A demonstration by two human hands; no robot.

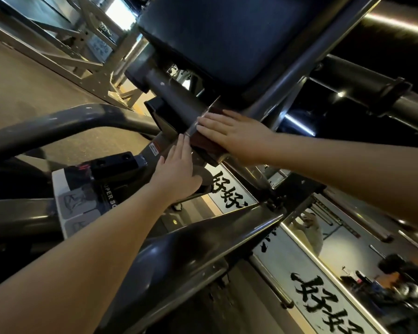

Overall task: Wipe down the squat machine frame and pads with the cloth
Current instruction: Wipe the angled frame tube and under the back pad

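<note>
Your right hand (229,133) flat, fingers straight, pressing cloth (203,143) onto bar (176,97) under pad (227,39). Your left hand (176,174) released, flat just below cloth.

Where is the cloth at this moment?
In the head view, near the centre, the cloth lies under the right hand on the frame tube, below the dark pad.

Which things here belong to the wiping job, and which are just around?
Job: cloth pressed under the right hand; left hand flat on the frame; pad.
Just around: banner; rack; sticker.
</note>
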